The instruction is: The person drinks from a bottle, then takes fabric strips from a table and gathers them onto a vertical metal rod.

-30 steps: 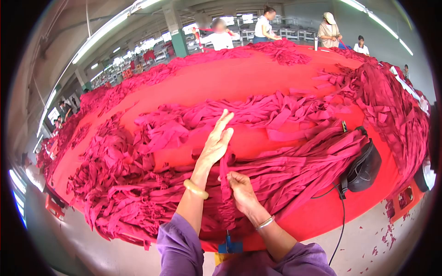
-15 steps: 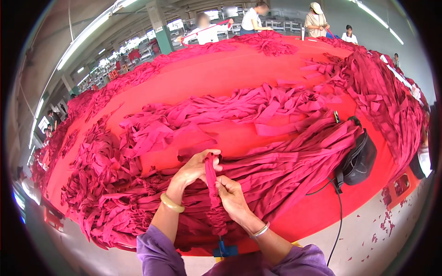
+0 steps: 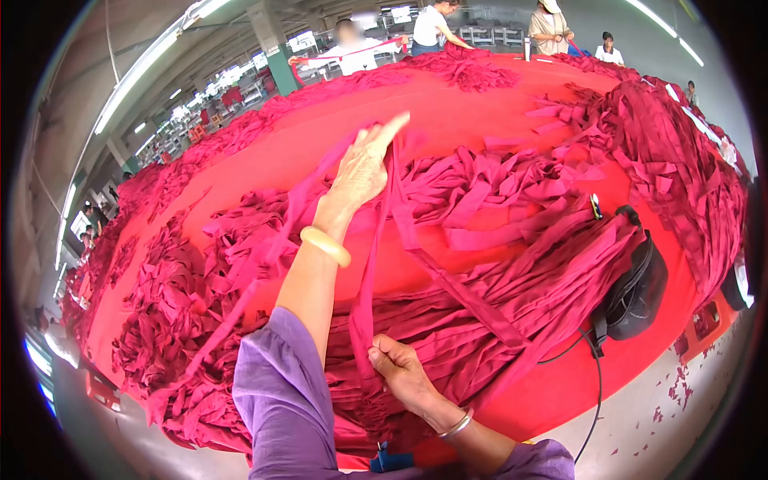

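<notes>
My left hand (image 3: pixel 364 168) is raised over the middle of the table, its fingers slightly smeared by motion. A long crimson fabric strip (image 3: pixel 364 296) runs down from it, with further lengths trailing to both sides. The hand's grip is partly hidden, but the strip hangs from it. Lower down, my right hand (image 3: pixel 400 372) is closed, pinching the strip between thumb and fingers. Beneath it, a gathered bunch of the cloth lies close to a blue fixture (image 3: pixel 392 458) at the table's near edge. Long crimson strips (image 3: pixel 512 280) lie in a bundle beside my right hand.
Heaps of strips (image 3: pixel 168 280) cover the left of the red-covered table (image 3: pixel 320 120), with another pile (image 3: pixel 664 168) at right. A black bag (image 3: pixel 636 280) with a cable sits at the right edge. Several people stand or sit around the far side, one stretching a strip (image 3: pixel 352 54).
My left hand has gone up and away from my right, drawing the strip out long. The bunched tube between my hands has opened into hanging lengths. My right hand has moved slightly down.
</notes>
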`<control>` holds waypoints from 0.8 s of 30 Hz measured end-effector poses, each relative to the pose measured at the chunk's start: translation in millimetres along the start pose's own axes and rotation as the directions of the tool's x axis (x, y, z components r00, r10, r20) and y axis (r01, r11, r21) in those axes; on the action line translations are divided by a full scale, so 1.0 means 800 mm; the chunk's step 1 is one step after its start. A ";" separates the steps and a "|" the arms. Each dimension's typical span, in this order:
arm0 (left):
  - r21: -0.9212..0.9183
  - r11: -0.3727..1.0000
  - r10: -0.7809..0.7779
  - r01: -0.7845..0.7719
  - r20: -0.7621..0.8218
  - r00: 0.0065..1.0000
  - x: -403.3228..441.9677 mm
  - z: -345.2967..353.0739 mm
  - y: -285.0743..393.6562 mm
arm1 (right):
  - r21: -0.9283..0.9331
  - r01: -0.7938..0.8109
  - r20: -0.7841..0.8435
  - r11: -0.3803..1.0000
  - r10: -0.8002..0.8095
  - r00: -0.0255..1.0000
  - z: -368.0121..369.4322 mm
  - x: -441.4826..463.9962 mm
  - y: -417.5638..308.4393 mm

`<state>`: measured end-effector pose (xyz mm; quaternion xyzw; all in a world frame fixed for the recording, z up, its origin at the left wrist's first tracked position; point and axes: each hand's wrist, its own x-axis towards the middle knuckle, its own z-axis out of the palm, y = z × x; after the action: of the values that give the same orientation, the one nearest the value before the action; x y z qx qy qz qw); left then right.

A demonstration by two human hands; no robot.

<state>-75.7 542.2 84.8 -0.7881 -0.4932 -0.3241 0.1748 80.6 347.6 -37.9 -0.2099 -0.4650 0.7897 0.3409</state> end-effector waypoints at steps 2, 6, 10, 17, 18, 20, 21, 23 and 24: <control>-0.184 0.950 -0.170 0.252 0.373 0.912 -0.018 0.001 -0.025 | 0.033 -0.020 0.031 0.999 0.019 0.999 0.001 0.004 0.011; -0.328 0.774 -0.359 0.542 0.478 0.802 -0.080 -0.034 -0.018 | 0.237 -0.076 0.070 0.969 0.061 0.996 0.006 0.002 0.027; -0.355 0.421 -0.541 0.835 0.641 0.545 -0.150 -0.087 0.050 | 0.400 -0.095 0.067 0.912 0.074 0.995 0.002 0.002 0.040; -0.539 0.136 -0.634 0.831 0.597 0.491 -0.216 -0.092 0.125 | 0.339 -0.020 -0.037 0.941 0.034 0.999 0.015 -0.003 0.041; -0.586 0.112 -0.660 0.802 0.560 0.501 -0.217 -0.093 0.134 | 0.322 -0.021 -0.021 0.946 0.029 0.999 0.015 -0.004 0.044; -0.635 0.150 -0.682 0.758 0.488 0.544 -0.229 -0.089 0.144 | 0.276 0.016 -0.033 0.961 -0.007 0.999 0.016 -0.010 0.048; -0.674 0.196 -0.704 0.713 0.409 0.580 -0.235 -0.087 0.150 | 0.153 0.054 -0.042 0.987 -0.048 0.998 0.013 -0.013 0.053; -0.607 0.350 -0.698 0.713 0.340 0.631 -0.240 -0.095 0.173 | -0.103 0.136 -0.024 0.985 -0.139 0.990 0.008 -0.021 0.054; -0.605 0.356 -0.648 0.712 0.388 0.655 -0.252 -0.096 0.167 | -0.274 0.193 0.046 0.942 -0.187 0.981 -0.002 -0.026 0.045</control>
<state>-44.0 302.6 9.1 -0.5254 -0.6127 -0.4984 -0.3165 83.8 321.2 -70.1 -0.2021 -0.5924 0.6821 0.3781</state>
